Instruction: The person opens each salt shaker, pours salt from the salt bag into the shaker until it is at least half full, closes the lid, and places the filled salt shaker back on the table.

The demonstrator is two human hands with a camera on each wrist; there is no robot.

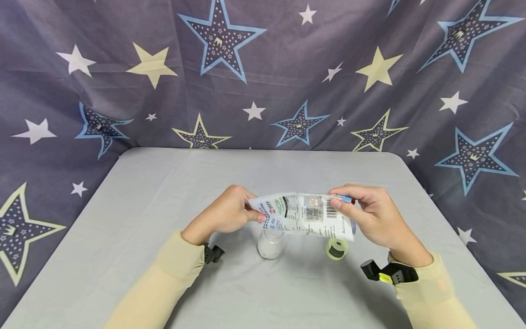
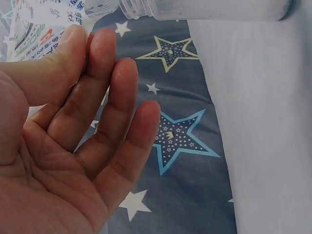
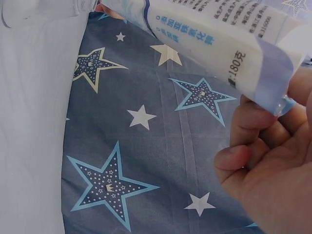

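A white printed salt packet (image 1: 306,214) is stretched between my two hands above the table. My left hand (image 1: 232,211) pinches its left end between thumb and fingers, just above a clear glass jar (image 1: 271,249) with white contents. In the left wrist view the packet's end is close to the mouth of the jar (image 2: 214,9); whether anything flows out cannot be told. My right hand (image 1: 374,214) grips the right end, near a small blue piece (image 1: 343,198). The right wrist view shows the printed side of the packet (image 3: 229,48).
A round pale green lid (image 1: 337,249) with a dark middle lies on the table, right of the jar and under the packet's right end. The grey table (image 1: 197,178) ends at a star-patterned curtain (image 1: 263,91) behind.
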